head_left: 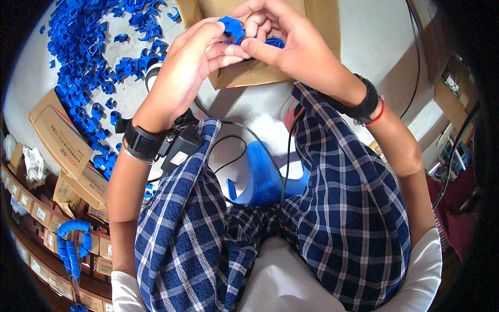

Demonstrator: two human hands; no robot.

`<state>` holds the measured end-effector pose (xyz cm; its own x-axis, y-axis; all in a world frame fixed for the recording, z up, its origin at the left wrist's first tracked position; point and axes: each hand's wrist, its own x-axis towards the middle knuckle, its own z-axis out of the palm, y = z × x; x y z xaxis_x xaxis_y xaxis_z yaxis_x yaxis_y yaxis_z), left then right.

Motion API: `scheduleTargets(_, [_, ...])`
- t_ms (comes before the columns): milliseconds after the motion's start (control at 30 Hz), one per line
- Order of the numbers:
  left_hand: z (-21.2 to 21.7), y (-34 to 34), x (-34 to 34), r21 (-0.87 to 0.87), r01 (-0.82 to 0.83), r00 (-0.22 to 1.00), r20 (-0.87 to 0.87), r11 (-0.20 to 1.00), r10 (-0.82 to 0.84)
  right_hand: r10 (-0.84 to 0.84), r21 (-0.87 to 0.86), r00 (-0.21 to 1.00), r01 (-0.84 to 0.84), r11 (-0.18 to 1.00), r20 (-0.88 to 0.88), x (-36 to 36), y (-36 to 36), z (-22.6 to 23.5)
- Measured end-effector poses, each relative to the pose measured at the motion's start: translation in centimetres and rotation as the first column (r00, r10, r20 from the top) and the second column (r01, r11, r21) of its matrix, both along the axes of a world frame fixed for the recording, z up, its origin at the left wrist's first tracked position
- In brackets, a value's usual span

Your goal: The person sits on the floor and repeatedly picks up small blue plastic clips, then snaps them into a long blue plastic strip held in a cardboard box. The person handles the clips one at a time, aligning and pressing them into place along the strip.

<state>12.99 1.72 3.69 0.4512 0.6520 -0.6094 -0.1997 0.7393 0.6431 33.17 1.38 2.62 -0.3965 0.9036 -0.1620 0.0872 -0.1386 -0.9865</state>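
Observation:
A small blue plastic pipe clip (pixel 232 28) is pinched between the thumb and fingers of my left hand (pixel 189 60), above an open cardboard box (pixel 249 78). Close against it, my right hand (pixel 291 39) has its fingers curled in. The right thumb tip meets the left fingertips at the clip's lower end. Whether the right fingers grip anything of their own is hidden. More blue clips (pixel 275 42) show inside the box, partly covered by my hands.
A large heap of blue clips (pixel 78 57) spreads over the pale floor at left. Beside it lies a cardboard carton (pixel 62 138). A blue plastic stool (pixel 257 177) is between my legs, with black cables running across. Stacked boxes (pixel 41 213) line the lower left.

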Motion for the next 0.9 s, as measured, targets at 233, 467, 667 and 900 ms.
scheduleTargets(233, [-0.6, 0.3, -0.8, -0.284, 0.025, 0.930, 0.357, 0.958, 0.082, -0.106, 0.306, 0.980, 0.049, 0.951, 0.171, -0.4, 0.1, -0.2])
scheduleTargets(467, [-1.4, 0.3, -1.1, -0.264, 0.061, 0.903, 0.425, 0.963, 0.059, -0.066, 0.193, 0.994, 0.048, 0.980, 0.086, -0.7, 0.2, -0.3])
scheduleTargets(667, [-0.5, -0.9, -0.8, -0.273, -0.020, 0.960, 0.264, 0.962, 0.095, 0.083, 0.276, 0.991, -0.109, 0.955, 0.104, -0.6, 0.7, -0.2])
scheduleTargets(900, [0.5, -0.8, -0.5, -0.231, -0.030, 0.989, 0.131, 0.973, 0.061, 0.083, 0.153, 0.996, -0.087, 0.984, 0.035, -1.2, 0.7, -0.8])
